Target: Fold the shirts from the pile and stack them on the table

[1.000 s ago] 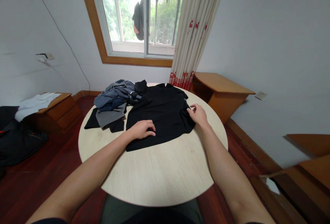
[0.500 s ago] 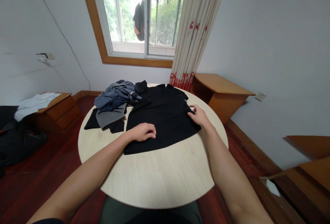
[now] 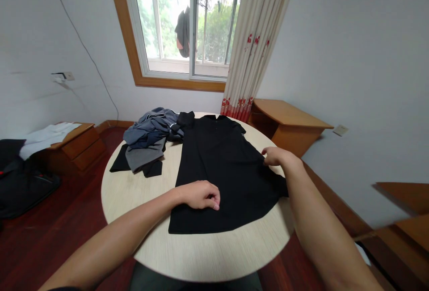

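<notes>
Daylight from the far window (image 3: 193, 27), glaring at the glass and dim toward the left floor.

Light comes at me from ahead, so the panes wash out nearly white and the foliage outside looks hazy. The pale tabletop (image 3: 208, 257) is softly bright, with a faint shadow beside my left forearm (image 3: 114, 235); the black shirt (image 3: 228, 166) swallows most detail. The red-brown floor (image 3: 80, 219) is murky. Wide-lens distortion tilts the window frame and stretches my arms toward the near edge.
</notes>
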Available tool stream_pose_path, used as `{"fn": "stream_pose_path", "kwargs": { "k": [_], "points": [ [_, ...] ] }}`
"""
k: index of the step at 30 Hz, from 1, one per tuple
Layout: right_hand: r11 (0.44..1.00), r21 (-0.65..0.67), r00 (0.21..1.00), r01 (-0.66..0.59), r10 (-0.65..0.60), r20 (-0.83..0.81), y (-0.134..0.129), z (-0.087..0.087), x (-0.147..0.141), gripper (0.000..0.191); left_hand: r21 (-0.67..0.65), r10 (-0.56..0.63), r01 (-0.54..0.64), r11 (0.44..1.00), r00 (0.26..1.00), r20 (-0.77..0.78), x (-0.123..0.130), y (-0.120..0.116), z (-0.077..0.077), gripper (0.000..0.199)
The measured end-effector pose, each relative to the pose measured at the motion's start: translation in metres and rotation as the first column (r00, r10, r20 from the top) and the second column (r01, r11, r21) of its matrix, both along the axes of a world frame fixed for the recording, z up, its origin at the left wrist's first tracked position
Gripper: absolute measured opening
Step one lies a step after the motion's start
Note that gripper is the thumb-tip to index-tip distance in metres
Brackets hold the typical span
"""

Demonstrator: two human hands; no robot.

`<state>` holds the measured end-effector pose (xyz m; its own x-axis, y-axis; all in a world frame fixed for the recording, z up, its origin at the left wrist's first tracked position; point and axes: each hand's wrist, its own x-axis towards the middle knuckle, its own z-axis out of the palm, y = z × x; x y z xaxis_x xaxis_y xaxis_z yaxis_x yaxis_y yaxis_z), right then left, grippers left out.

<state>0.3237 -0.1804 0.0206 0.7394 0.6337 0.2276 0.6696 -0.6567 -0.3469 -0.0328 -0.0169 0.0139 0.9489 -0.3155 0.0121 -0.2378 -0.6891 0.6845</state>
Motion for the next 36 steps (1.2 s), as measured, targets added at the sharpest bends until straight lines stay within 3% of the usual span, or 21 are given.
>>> {"fn": "stream_pose_path", "kwargs": {
  "k": [2,3,7,11,16,21,24,26,30,34,36],
  "points": [
    [0.957,-0.257,0.989,-0.133,0.113,-0.093,0.027,0.006,-0.012,0.041,0.028,0.038,-0.039,0.999,0.998,0.057,0.001,0.0,0.001,0.016],
    [0.934,-0.296,0.979,-0.199,0.176,-0.103,0.041,0.008,-0.019,0.048,0.045,0.078,-0.084,0.995,0.991,0.108,0.002,0.003,0.0,0.016],
    [0.927,-0.266,0.964,-0.265,0.261,-0.052,0.078,-0.002,-0.038,0.07,0.097,0.335,-0.387,0.917,0.88,0.337,0.005,0.034,-0.01,0.026],
    [0.959,-0.178,0.975,-0.221,0.221,-0.019,0.077,-0.034,-0.04,0.072,0.262,0.507,-0.584,0.768,0.805,0.308,0.008,0.069,-0.028,0.058],
    [0.968,-0.174,0.984,-0.179,0.179,-0.014,0.061,-0.059,-0.032,0.07,0.427,0.571,-0.585,0.69,0.802,0.176,0.01,0.076,-0.04,0.074],
    [0.974,-0.2,0.995,-0.104,0.1,-0.03,0.051,-0.06,-0.02,0.069,0.47,0.578,-0.577,0.668,0.8,0.16,0.004,0.068,-0.04,0.073],
    [0.969,-0.231,0.996,-0.082,0.07,-0.058,0.05,-0.054,-0.015,0.071,0.492,0.573,-0.581,0.649,0.798,0.186,0.001,0.073,-0.031,0.068],
    [0.966,-0.249,0.996,-0.072,0.054,-0.076,0.054,-0.049,-0.014,0.071,0.492,0.587,-0.65,0.579,0.752,0.301,0.003,0.084,-0.02,0.06],
    [0.964,-0.264,1.0,-0.012,0.012,-0.001,0.069,-0.043,-0.016,0.075,0.464,0.603,-0.805,0.369,0.587,0.54,0.018,0.128,0.004,0.053],
    [0.971,-0.233,0.994,-0.055,0.074,0.077,0.08,-0.044,-0.011,0.079,0.552,0.665,-0.808,0.205,0.529,0.528,0.037,0.186,0.012,0.062],
    [0.968,-0.236,0.995,-0.081,0.093,0.041,0.083,-0.045,-0.005,0.083,0.601,0.718,-0.782,0.164,0.512,0.471,0.043,0.212,0.01,0.064]
  ]
}}
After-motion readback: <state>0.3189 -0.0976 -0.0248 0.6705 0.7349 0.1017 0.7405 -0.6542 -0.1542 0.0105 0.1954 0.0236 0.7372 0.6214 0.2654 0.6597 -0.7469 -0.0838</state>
